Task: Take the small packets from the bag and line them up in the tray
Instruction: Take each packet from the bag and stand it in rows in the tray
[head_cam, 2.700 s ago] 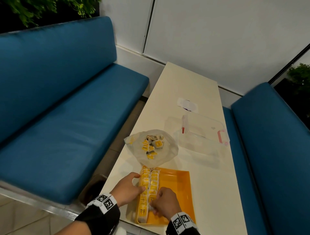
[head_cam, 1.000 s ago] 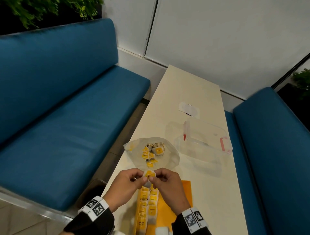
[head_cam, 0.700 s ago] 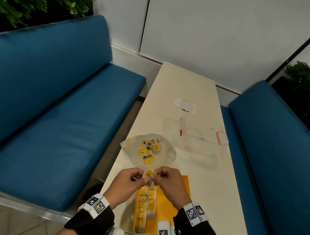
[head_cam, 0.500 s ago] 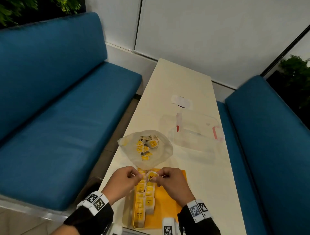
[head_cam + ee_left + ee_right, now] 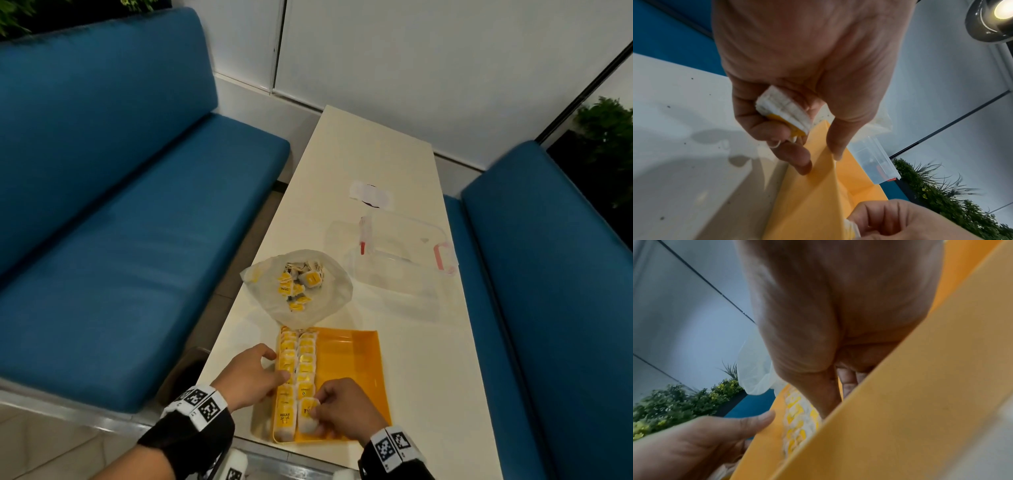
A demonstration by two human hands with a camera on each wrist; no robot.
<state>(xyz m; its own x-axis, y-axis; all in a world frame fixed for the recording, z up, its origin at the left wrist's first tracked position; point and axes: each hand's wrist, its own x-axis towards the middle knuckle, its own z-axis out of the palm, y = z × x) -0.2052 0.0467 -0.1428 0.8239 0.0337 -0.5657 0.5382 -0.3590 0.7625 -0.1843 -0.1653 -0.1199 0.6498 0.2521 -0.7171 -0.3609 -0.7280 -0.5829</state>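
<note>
**Packet set at the near end of the tray's second row**

A packet (image 5: 306,412) is pinched by the right hand (image 5: 346,413) at the near end of the second row in the orange tray (image 5: 356,356), long axis along the row. Spare packets (image 5: 785,112) are held curled in the left hand (image 5: 248,375), which touches the tray's left wall. The bag (image 5: 298,286), with packets left in it, lies just beyond the tray's far edge. The left hand is judged nearer to the bag.
</note>
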